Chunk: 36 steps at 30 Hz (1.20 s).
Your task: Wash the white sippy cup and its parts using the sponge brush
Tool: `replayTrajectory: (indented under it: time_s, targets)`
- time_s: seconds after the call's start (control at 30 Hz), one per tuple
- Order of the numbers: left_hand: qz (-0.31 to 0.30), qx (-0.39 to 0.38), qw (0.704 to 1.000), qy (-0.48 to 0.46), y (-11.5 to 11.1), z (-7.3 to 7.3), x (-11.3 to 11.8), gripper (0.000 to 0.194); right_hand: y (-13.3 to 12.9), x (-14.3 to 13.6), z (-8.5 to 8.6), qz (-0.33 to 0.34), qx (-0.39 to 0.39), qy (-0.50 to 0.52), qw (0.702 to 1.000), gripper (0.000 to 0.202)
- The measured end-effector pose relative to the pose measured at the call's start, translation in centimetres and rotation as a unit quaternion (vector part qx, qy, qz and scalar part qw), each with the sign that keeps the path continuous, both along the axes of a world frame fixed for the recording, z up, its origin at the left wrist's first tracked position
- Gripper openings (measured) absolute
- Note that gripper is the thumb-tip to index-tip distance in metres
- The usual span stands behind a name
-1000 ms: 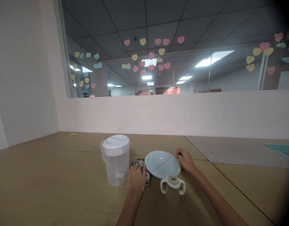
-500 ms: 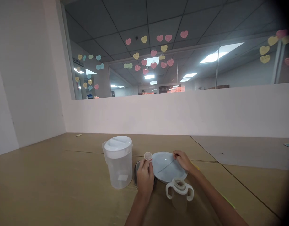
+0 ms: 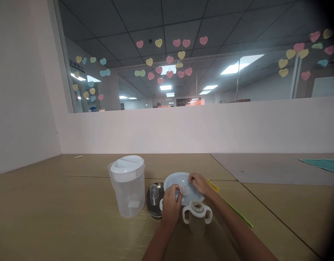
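My left hand is closed, pinching a small round translucent bottle nipple by its rim over a pale shallow basin. Above the basin's right side, my right hand has its fingers pinched on a thin stick, which barely shows now. Just nearer to me stands a baby bottle with two white handles and an uncovered mouth. Left of my left hand, a metal tray holds a clear bottle cap. A white ring-like part is half hidden behind my left hand.
A translucent pitcher with a white lid stands left of the tray. A yellow item and a long green stick lie beside my right forearm. Teal cloth lies far right. A wall with a window closes off the table's back.
My left hand has brought the nipple right and down, over the basin and closer to my right hand. The view has turned right, and the cap in the tray has come into sight.
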<state>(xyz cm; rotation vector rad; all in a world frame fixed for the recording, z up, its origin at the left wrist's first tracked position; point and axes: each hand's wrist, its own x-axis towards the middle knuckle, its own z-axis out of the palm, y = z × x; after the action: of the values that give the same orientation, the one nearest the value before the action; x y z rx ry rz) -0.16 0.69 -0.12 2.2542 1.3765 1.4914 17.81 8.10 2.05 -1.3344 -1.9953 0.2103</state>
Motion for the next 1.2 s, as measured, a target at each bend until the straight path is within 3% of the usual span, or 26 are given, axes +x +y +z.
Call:
replayTrajectory:
  time_s: [0.27, 0.87, 1.2]
  targets:
    - [0.010, 0.032, 0.998, 0.052, -0.8, -0.1, 0.2, 0.027, -0.4, -0.4, 0.0, -0.033, -0.018, -0.042, 0.998, 0.021]
    - [0.008, 0.026, 0.997, 0.070, -0.8, -0.1, 0.1, 0.024, -0.8, -0.6, 0.7, -0.106, -0.029, -0.146, 0.983, 0.028]
    - [0.011, 0.022, 0.997, 0.069, -0.7, -0.2, 0.1, 0.021, -1.0, -0.6, 0.6, -0.070, -0.050, -0.196, 0.977, 0.047]
